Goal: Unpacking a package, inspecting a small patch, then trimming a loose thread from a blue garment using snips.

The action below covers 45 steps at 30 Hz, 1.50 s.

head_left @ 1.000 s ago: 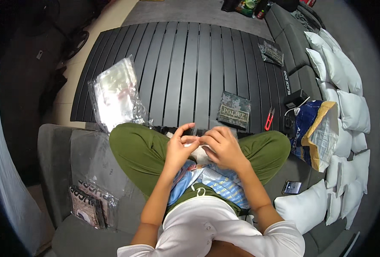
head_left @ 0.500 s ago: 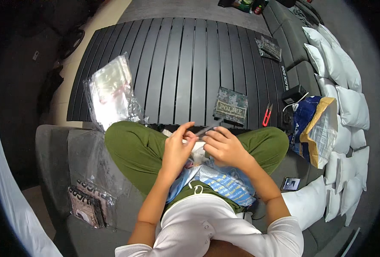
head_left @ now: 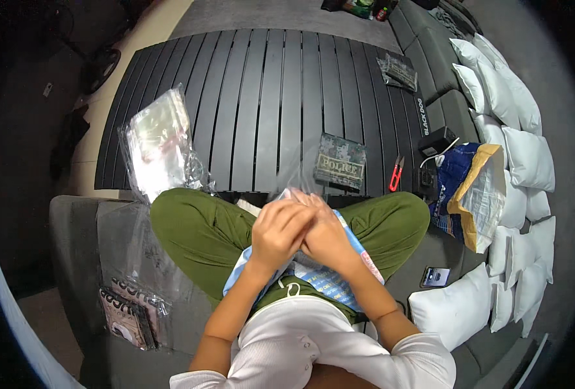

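Note:
My left hand [head_left: 276, 233] and my right hand [head_left: 326, 235] meet above my lap, fingers curled and overlapping. Between them they pinch a clear plastic bag [head_left: 295, 174], whose thin film stands up beyond the fingertips toward the table. The fingers hide the bag's lower part. Under my forearms a blue and white printed plastic sheet [head_left: 329, 285] lies across my lap. Just past my hands, on the table, rests a flat camouflage item with a lettered panel [head_left: 340, 162]. To its right are small red-handled thread snips [head_left: 397, 175].
A stack of clear plastic bags [head_left: 161, 142] lies on the left of the dark slatted table [head_left: 255, 97]. Wrapped camouflage items [head_left: 399, 71] sit at its far right. Packaged notebook-like items [head_left: 132, 314], an open sack [head_left: 475, 194], white pillows [head_left: 527, 155] and a phone [head_left: 436, 277] surround me.
My hands have come together and lowered slightly, the left now overlapping the right. The clear plastic film now spreads upward beyond the fingers. The printed sheet on my lap has shifted.

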Available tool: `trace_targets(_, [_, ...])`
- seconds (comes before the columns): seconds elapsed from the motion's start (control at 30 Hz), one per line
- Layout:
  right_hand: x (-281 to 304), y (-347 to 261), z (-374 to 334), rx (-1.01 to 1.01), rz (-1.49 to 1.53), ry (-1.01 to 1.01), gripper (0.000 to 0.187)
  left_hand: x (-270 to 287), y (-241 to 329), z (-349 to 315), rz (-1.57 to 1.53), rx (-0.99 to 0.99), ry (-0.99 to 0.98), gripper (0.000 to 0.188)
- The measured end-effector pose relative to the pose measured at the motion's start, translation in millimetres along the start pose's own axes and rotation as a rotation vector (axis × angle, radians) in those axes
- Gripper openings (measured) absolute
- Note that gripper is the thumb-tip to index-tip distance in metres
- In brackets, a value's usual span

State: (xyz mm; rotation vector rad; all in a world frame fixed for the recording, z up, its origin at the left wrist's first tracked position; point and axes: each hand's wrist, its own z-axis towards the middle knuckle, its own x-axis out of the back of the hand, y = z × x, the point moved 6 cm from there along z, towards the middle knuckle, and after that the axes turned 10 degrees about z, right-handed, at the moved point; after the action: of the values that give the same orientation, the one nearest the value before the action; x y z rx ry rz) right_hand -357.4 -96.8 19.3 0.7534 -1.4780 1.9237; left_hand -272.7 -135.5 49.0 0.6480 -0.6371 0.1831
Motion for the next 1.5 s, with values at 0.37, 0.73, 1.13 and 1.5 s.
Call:
trace_targets(0.37, [-25.2, 14.3, -0.8, 0.036, -0.192, -0.098, 0.06, -3.1, 12.9, -11.0, 0.037, -0.184, -0.018, 0.032])
trace_targets(0.73, [-33.1, 31.1, -0.6, 0.025, -0.074, 0.122, 0.052, -7.3, 30.8, -19.9, 0.024, -0.228, -0.046, 0.029])
trace_targets(1.13, [-4.7, 46.6, 4.4, -0.186, 1.548, 0.319, 0.085, -7.8, 1.7, -55.3, -0.128, 0.258, 0.014, 0.044])
trace_targets(1.5, [-8.0, 46.2, 3.8, -0.094, 2.274, 0.358, 0.083, -36.2, 7.0, -35.3, 0.033, 0.303, -0.188, 0.057])
